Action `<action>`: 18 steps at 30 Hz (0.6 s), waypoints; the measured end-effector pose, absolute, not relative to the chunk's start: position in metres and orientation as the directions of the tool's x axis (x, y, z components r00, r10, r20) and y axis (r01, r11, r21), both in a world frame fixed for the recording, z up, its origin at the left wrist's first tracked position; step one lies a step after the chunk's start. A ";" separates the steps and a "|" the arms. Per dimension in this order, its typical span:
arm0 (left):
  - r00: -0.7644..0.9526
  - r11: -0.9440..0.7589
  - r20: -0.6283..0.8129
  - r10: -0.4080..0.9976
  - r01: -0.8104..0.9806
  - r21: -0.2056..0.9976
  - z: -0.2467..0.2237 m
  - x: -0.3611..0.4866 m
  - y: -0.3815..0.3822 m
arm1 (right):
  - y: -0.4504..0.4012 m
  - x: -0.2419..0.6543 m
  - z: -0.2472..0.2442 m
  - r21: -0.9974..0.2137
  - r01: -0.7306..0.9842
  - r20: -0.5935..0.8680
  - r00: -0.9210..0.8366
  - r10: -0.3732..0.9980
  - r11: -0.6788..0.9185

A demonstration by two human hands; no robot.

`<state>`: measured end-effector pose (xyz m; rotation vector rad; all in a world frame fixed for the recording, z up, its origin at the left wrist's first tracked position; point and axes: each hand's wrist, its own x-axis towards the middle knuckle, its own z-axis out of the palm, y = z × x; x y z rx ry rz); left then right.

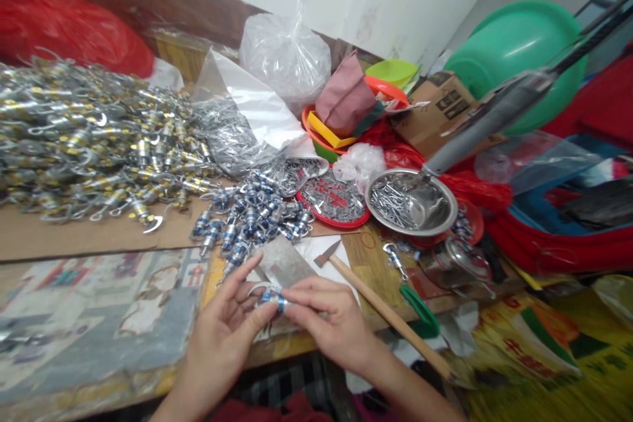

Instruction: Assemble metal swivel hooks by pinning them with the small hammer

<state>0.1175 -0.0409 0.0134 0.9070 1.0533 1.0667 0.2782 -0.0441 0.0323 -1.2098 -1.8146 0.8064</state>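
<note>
Left grip (224, 322) and right grip (337, 319) hold a hook (275, 299) crosswise, pointing left.

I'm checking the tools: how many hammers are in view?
1: the wooden-handled hammer, lying diagonally to the right of the right hand. Others may be hidden.

The left hand (222, 323) and the right hand (333, 320) are holding a small blue-and-silver hooked piece (274, 299) between their fingertips, near a grey metal block (283, 260). A hammer (386, 306) is lying to the right, its handle slanting toward the person. Beyond, a heap of blue pieces (260, 211) is sitting beside a larger yellow-and-silver heap (99, 138), and a steel bowl (436, 203) is holding metal pins (390, 203).
</note>
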 end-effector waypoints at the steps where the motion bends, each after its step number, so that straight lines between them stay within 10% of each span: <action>1: 0.154 0.267 -0.234 0.960 -0.248 0.931 0.013 0.117 -0.039 | -0.031 0.287 0.034 -0.780 0.535 0.245 -0.215 0.945 0.324; 4: 0.204 0.323 -0.272 0.940 -0.286 0.902 0.015 0.116 -0.033 | 0.026 0.324 0.038 -0.381 0.923 0.258 0.048 0.965 0.056; 7: 0.260 0.375 -0.305 0.916 -0.287 0.881 0.019 0.114 -0.027 | 0.083 0.355 0.033 -0.235 0.969 0.204 0.125 0.971 -0.075; 18: 0.432 0.498 -0.378 0.819 -0.204 0.843 0.019 0.106 -0.013 | 0.124 0.356 0.024 -0.214 0.975 0.105 0.085 0.991 -0.061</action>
